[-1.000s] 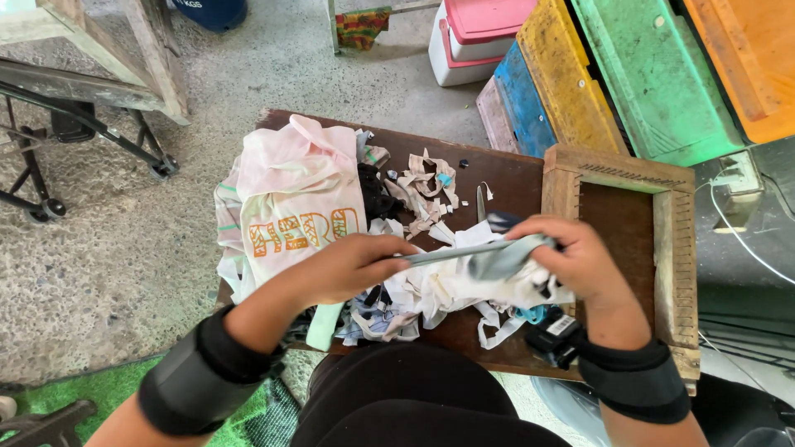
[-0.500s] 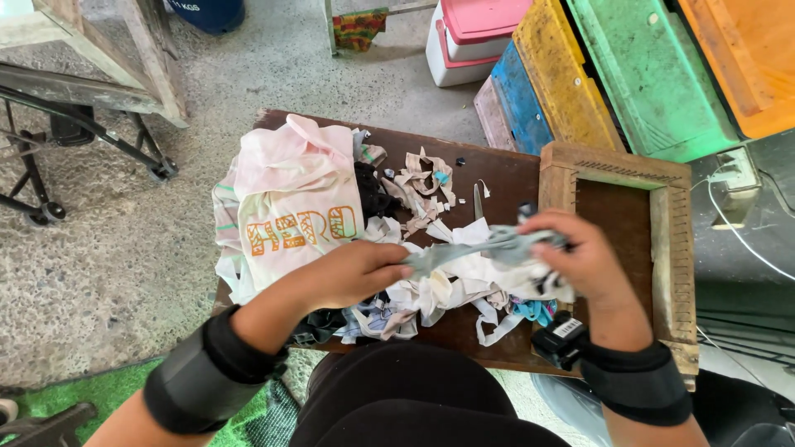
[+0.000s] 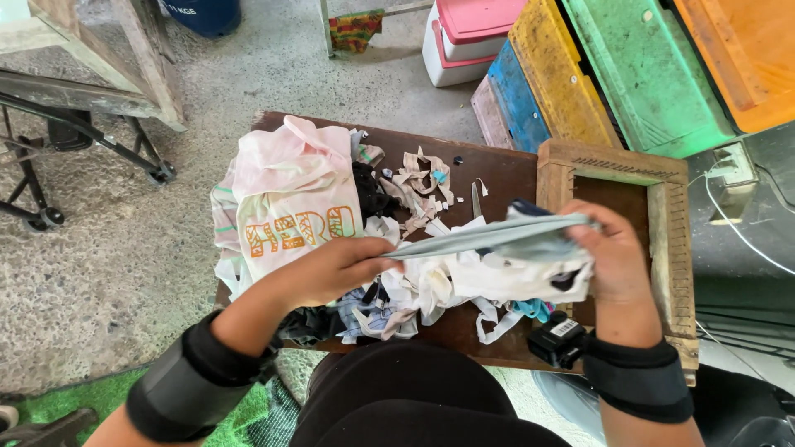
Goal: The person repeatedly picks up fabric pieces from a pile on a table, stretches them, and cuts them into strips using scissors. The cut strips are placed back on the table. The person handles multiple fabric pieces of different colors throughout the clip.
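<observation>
I pinch a pale grey-blue fabric strip [image 3: 489,240] at both ends: my left hand [image 3: 331,266] grips its narrow tip, my right hand [image 3: 609,257] closes around the wider bunched end. The strip hangs taut between them. Below my grip lie white cloth scraps [image 3: 447,285]; beyond my left hand, a pink printed shirt [image 3: 290,199] on the brown wooden table [image 3: 497,165].

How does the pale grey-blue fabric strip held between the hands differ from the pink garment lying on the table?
The fabric strip is narrow, plain grey-blue, pulled taut above the table between the left hand and right hand. The pink garment is broad, crumpled, bears orange lettering, and lies untouched on the table. Both are cloth.
</observation>
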